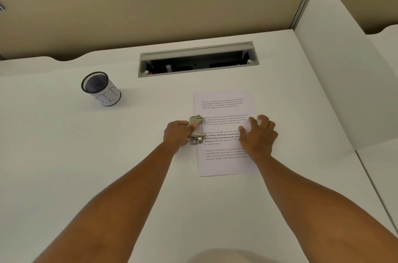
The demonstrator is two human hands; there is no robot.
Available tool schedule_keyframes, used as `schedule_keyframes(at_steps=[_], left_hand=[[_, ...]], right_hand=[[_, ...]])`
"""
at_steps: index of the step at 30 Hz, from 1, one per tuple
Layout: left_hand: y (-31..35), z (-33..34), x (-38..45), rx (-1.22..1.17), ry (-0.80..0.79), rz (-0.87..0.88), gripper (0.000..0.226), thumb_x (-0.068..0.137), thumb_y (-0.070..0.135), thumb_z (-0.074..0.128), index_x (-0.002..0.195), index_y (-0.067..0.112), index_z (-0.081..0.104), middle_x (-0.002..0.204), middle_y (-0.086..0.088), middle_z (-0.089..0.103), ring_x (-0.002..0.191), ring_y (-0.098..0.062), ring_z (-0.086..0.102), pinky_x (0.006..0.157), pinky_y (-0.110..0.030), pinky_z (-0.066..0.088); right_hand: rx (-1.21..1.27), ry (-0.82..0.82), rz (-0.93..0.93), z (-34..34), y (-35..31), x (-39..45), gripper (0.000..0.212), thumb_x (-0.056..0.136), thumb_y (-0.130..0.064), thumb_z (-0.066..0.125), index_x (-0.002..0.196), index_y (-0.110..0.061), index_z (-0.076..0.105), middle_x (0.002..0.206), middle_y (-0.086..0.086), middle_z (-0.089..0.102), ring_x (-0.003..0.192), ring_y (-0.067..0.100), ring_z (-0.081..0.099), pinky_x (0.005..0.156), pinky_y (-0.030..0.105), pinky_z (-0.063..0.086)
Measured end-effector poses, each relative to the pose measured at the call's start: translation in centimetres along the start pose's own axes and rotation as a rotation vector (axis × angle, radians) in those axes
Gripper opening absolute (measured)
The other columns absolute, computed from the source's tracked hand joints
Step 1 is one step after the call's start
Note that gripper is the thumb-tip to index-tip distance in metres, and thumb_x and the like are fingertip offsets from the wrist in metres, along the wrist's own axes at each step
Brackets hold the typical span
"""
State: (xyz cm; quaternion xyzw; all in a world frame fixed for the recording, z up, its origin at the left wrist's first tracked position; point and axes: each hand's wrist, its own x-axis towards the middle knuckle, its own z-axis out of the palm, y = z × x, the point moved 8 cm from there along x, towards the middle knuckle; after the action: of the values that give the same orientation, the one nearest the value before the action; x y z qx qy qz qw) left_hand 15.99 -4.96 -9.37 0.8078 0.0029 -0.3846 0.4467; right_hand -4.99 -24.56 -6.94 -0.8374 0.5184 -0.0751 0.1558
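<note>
A printed white sheet of paper [224,103] with several paragraphs of text lies flat on the white desk [107,155]. A small metal hole punch [197,130] sits over the sheet's left edge, about halfway down. My left hand [177,134] holds the punch from the left, with the thumb on its upper lever. My right hand [258,135] rests on the right half of the sheet with fingers spread, pressing the paper down.
A black mesh cup [100,88] wrapped in a paper label stands at the left rear of the desk. An open grey cable tray [198,60] is sunk into the desk behind the sheet. A white divider panel [336,64] rises on the right.
</note>
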Motion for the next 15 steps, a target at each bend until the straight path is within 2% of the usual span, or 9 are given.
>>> schedule_keyframes(at_steps=[3,6,10,13,15], left_hand=[[-0.1,-0.2,0.1,0.007,0.030,0.028,0.044,0.077,0.035,0.081,0.114,0.015,0.066,0.105,-0.006,0.072,0.078,-0.018,0.071,0.071,-0.030,0.057],[-0.3,-0.2,0.3,0.017,0.037,0.048,0.045,0.077,0.036,0.080,0.114,0.016,0.066,0.105,-0.005,0.072,0.079,-0.019,0.072,0.074,-0.033,0.060],[-0.4,-0.2,0.3,0.013,0.048,0.062,0.043,0.077,0.037,0.079,0.113,0.019,0.065,0.109,-0.004,0.070,0.085,-0.019,0.072,0.070,-0.031,0.060],[-0.5,-0.1,0.3,0.005,0.043,0.058,0.041,0.078,0.036,0.079,0.112,0.019,0.065,0.110,-0.005,0.070,0.079,-0.018,0.070,0.071,-0.032,0.060],[-0.5,-0.1,0.3,0.004,0.044,0.055,0.040,0.078,0.036,0.079,0.112,0.019,0.066,0.111,-0.005,0.070,0.078,-0.017,0.071,0.070,-0.031,0.060]], right_hand=[[-0.035,-0.013,-0.080,1.1,-0.8,-0.5,0.042,0.090,-0.039,0.057,0.123,-0.013,0.060,0.145,0.012,0.042,0.134,0.035,0.034,0.105,0.051,0.028],[-0.041,-0.011,-0.101,1.7,-0.7,-0.9,0.048,0.092,-0.041,0.048,0.129,-0.012,0.057,0.151,0.014,0.038,0.139,0.037,0.030,0.109,0.052,0.024],[-0.054,0.004,-0.130,2.5,-0.6,-1.7,0.056,0.096,-0.043,0.034,0.140,-0.011,0.048,0.158,0.013,0.029,0.146,0.036,0.022,0.117,0.054,0.017],[-0.083,-0.017,-0.149,3.6,-0.8,-2.1,0.058,0.099,-0.043,0.028,0.146,-0.012,0.039,0.161,0.010,0.020,0.149,0.033,0.012,0.120,0.054,0.008],[-0.096,-0.016,-0.155,3.8,-0.8,-2.2,0.058,0.099,-0.043,0.027,0.147,-0.011,0.037,0.162,0.010,0.018,0.150,0.033,0.011,0.120,0.055,0.006]])
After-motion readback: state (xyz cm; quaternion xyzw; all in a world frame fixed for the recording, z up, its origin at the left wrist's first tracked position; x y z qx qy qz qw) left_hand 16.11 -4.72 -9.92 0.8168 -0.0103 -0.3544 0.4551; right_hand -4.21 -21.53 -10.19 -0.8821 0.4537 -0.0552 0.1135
